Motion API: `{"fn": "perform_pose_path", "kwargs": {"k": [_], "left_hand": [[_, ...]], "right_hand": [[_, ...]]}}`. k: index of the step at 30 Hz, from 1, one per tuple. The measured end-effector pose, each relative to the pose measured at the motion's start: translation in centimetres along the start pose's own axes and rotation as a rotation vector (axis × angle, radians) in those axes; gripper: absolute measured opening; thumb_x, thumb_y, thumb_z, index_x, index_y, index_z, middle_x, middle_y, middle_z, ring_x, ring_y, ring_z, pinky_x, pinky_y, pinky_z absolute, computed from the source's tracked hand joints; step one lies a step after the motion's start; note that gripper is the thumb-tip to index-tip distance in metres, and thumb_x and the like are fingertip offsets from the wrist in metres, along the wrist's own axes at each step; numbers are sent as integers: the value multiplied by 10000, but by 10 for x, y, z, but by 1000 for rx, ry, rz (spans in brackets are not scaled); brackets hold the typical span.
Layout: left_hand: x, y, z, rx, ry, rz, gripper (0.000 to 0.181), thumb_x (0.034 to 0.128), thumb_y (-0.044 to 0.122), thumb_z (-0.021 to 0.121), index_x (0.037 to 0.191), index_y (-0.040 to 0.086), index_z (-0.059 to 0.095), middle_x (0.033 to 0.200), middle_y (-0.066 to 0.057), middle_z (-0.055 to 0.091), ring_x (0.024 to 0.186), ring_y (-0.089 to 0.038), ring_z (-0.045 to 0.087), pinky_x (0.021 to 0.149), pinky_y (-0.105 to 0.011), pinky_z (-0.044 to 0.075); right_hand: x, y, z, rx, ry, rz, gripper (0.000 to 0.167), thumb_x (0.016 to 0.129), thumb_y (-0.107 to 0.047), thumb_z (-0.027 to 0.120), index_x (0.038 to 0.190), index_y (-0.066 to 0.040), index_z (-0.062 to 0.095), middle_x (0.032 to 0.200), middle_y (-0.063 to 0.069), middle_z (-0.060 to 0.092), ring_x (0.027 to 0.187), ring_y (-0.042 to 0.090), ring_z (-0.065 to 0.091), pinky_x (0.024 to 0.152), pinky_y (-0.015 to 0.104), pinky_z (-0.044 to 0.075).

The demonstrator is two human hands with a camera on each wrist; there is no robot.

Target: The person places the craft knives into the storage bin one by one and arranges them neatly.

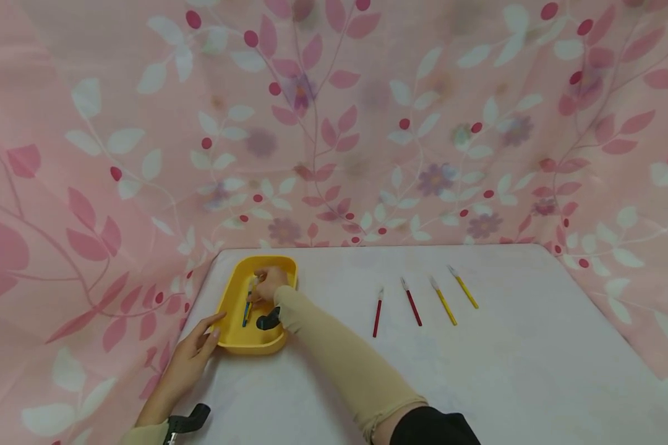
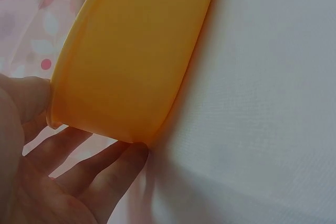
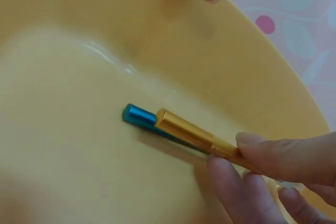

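My right hand [image 1: 269, 285] reaches into a yellow plastic tray [image 1: 250, 348] at the left of the table. In the right wrist view, its thumb and fingers pinch a slim gold craft knife [image 3: 186, 131] by the knurled grip. A blue craft knife [image 3: 140, 115] lies just beneath and alongside it, partly covered by the gold one. The upper ends of both are hidden by the fingers. My left hand [image 1: 192, 352] holds the tray's near left side, thumb at the rim and fingers against the outer wall [image 2: 126, 77].
Two red craft knives [image 1: 377, 315] [image 1: 413, 306] and two yellow ones [image 1: 445, 304] [image 1: 465, 289] lie spaced in a row on the white table [image 1: 506, 371], right of the tray. A pink floral cloth [image 1: 334, 136] hangs behind and at the sides.
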State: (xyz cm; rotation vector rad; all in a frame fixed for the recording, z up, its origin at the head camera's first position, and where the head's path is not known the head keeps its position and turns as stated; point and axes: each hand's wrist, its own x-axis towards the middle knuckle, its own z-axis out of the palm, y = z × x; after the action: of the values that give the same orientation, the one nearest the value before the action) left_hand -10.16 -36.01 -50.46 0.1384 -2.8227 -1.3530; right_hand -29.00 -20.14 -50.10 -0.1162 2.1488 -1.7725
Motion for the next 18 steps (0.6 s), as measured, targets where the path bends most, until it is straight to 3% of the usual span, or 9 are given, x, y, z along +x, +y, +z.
{"fn": "perform_pose_path", "kwargs": {"k": [7, 18], "left_hand": [[3, 1, -1, -7, -8, -16, 520, 1187, 340, 505, 1661, 140, 433, 1726, -234, 368, 1473, -543, 483, 1117, -596, 508], [2, 2, 0, -3, -9, -15, 516, 1189, 356, 496, 1661, 158, 434, 1731, -235, 358, 1479, -543, 476, 1111, -616, 511]], "right_hand": [[3, 1, 8, -55, 5, 12, 690, 751, 250, 872, 1367, -35, 743, 1080, 125, 686, 788, 302, 754, 544, 419, 658], [2, -3, 11, -118, -5, 24, 648, 758, 204, 903, 1340, -38, 753, 910, 54, 613, 608, 243, 704, 532, 404, 650]]}}
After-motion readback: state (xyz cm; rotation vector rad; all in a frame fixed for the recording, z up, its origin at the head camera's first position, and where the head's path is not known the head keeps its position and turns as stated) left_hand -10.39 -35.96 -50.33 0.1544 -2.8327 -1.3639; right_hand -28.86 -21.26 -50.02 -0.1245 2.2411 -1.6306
